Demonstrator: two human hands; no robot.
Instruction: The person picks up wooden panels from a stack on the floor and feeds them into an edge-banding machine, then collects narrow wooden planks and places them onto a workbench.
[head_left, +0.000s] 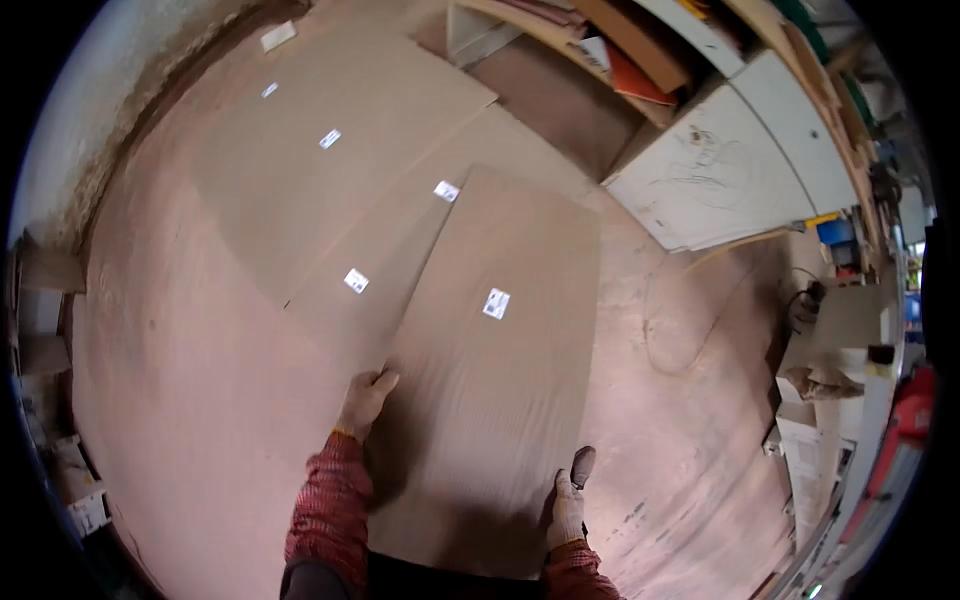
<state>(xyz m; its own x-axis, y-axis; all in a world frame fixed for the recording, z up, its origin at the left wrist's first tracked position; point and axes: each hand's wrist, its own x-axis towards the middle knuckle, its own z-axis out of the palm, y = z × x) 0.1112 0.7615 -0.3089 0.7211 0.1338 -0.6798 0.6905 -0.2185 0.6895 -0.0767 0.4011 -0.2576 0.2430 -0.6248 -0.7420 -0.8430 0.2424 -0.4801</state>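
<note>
A brown board [500, 400] with a white label [496, 304] fills the middle of the view, its near end close to my body. My left hand [366, 402] is closed on its left edge, thumb over the top and fingers hidden below. On the right edge, nearer to me, my right hand [566, 512] grips the same board; its fingers are partly hidden. Both hands seem to wear pale gloves, below red sleeves. The far part of this board overlaps another labelled board [390, 240] lying on the floor.
A larger labelled board [340, 80] lies farther off, to the left. White cabinets [720, 160] with stacked pieces stand at the upper right. A thin cable [650, 330] curves over the floor. Cluttered shelving [820, 420] lines the right side. A shoe tip [583, 466] shows beside my right hand.
</note>
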